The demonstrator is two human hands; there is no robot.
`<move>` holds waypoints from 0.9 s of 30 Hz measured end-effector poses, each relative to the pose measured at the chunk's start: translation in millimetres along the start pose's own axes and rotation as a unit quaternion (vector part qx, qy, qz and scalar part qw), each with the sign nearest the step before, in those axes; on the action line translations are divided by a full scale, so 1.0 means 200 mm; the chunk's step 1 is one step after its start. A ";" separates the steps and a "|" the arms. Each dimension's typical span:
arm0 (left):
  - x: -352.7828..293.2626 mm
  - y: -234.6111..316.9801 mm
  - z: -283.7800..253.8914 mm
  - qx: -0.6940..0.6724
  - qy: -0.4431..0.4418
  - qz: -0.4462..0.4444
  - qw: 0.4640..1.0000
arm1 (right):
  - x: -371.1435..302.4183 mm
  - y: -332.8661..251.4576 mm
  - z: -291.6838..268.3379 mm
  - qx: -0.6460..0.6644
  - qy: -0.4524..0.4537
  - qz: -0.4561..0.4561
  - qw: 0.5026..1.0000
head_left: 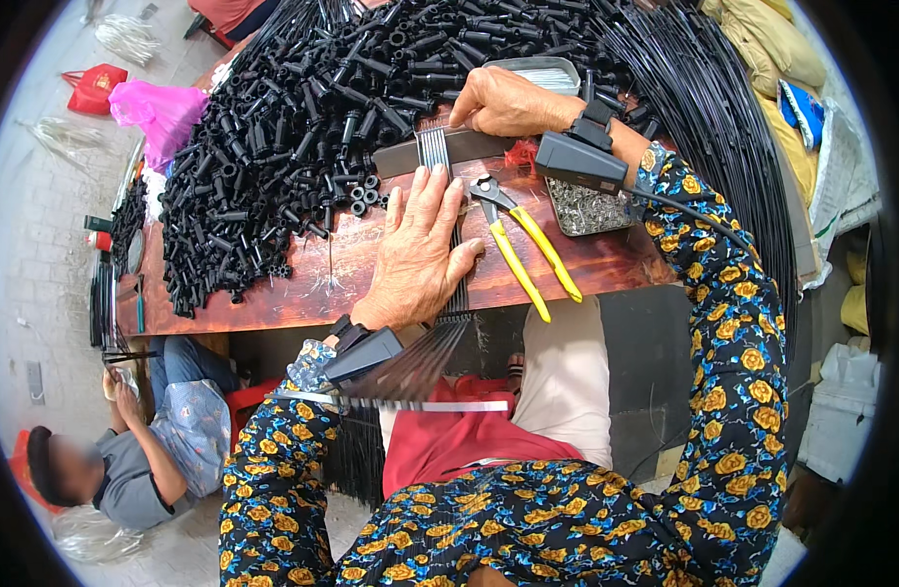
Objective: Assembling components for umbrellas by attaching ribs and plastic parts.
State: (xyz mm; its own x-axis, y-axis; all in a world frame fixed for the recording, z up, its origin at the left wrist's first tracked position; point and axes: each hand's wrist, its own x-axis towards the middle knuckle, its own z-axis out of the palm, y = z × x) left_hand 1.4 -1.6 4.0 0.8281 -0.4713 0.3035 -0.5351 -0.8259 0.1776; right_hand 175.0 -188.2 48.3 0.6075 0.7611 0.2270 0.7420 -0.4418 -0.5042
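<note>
Standing here, I see the worker's left hand (420,235) laid open, palm down, across a narrow row of thin rods (435,149) on the reddish wooden counter (317,298). It looks spread flat rather than wrapped round anything. The right hand (513,103) is bent at the knuckles, its pointing finger coming down by the long grey block (400,157); its thumb side is hidden from me, so I can't tell whether it pinches anything.

Take twelve o'clock as straight away from the worker. The rods lie lengthwise between twelve and six, their far ends at the block, their middle under the left palm, and their near part going over the counter's edge toward a pale strip (439,404) by the left forearm. The block lies nearly crosswise, nine to three, just beyond the left fingertips. To my eye everything hangs on that crossing: it sits at about twelve from the left hand and at about eight from the right, whose finger is the nearer to the rods' far tips.

Yellow-handled pliers (516,264) rest apart at three from the left hand, with a tray of small metal pieces (588,207) beyond. A heap of black tubes (283,147) fills ten to twelve.
</note>
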 end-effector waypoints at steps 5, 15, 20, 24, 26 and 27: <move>0.00 0.00 0.01 0.001 -0.008 -0.003 1.000 | -0.01 0.00 0.01 -0.046 0.014 0.025 0.999; 0.00 0.01 0.00 -0.007 -0.013 -0.009 1.000 | 0.00 0.03 0.03 0.013 0.027 0.038 0.999; 0.00 0.01 0.02 0.003 0.013 -0.008 1.000 | 0.00 0.02 0.02 -0.037 0.041 0.032 0.998; 0.01 0.01 0.01 -0.001 0.021 0.000 1.000 | 0.01 0.03 0.04 0.015 0.049 0.052 0.997; 0.01 0.02 0.00 -0.010 0.013 -0.006 1.000 | 0.01 0.04 0.06 0.020 0.041 0.049 0.998; 0.01 0.01 -0.01 -0.015 0.004 -0.010 1.000 | 0.02 0.02 0.06 0.027 0.038 0.046 0.998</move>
State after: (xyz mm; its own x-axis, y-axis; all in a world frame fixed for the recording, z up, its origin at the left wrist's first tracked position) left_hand 1.6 -4.1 6.4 0.8368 -0.4527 0.3080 -0.5241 -0.8250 0.2115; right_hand 177.7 -182.0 37.0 0.6938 0.6791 0.2395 0.6672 -0.4810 -0.5688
